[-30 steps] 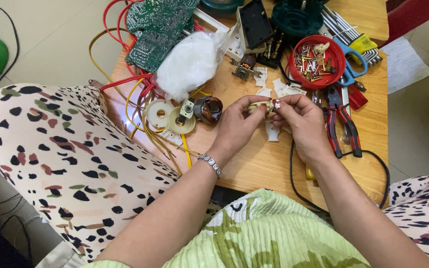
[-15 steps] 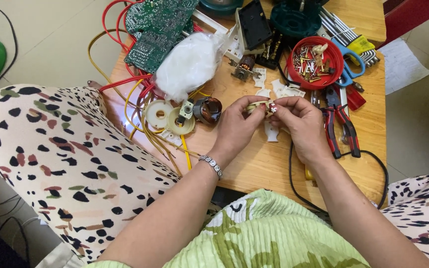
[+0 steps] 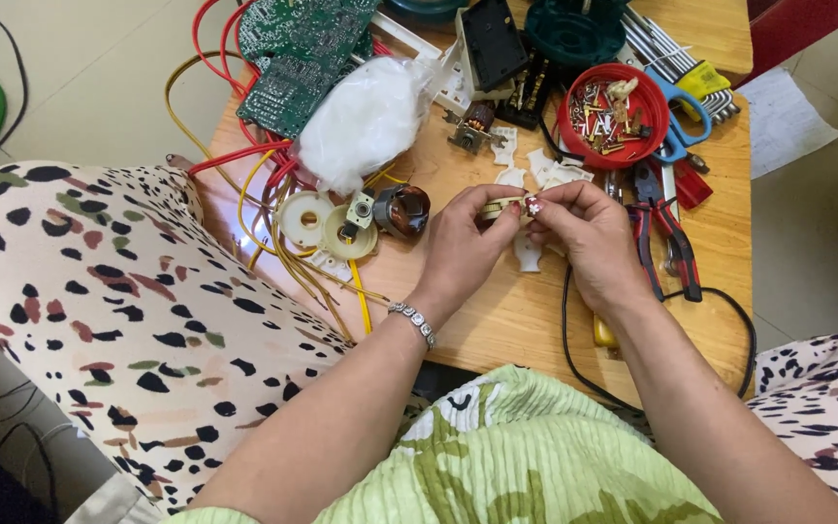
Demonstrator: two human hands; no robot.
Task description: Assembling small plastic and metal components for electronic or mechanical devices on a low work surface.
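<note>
Hands (image 3: 535,243) pinch a small cream part (image 3: 502,206) with copper-coloured windings.

I note both forearms bare, with no sleeves in view. The left hand (image 3: 463,247) carries a silver link bracelet (image 3: 412,321) at the wrist; the right hand (image 3: 589,238) wears nothing. Fingernails are painted red. Clothing: a light green crinkled top with darker green leaf print, and cream trousers with black, red and olive spots.
</note>
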